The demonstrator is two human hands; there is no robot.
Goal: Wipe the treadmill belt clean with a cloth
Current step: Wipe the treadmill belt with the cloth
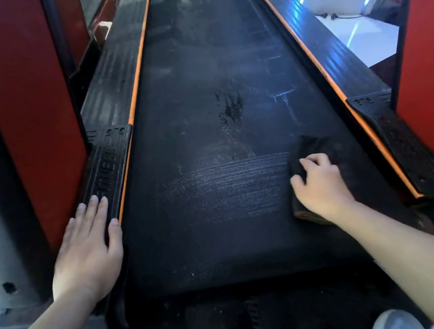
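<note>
The black treadmill belt (208, 143) runs away from me, dusty, with pale smears and a dark wet patch near its middle. A dark folded cloth (308, 150) lies on the belt's near right side. My right hand (319, 184) grips it with curled fingers and presses it onto the belt. Faint wiped streaks stretch left of the cloth. My left hand (89, 248) rests flat, fingers straight, on the left side rail (106, 164) at its near end.
Orange trim strips edge both side rails (386, 127). Red uprights stand close on the left (25, 105) and right (426, 56). A white floor with a cable shows at far right (352, 30). A pale rounded object (394, 323) sits at the bottom right.
</note>
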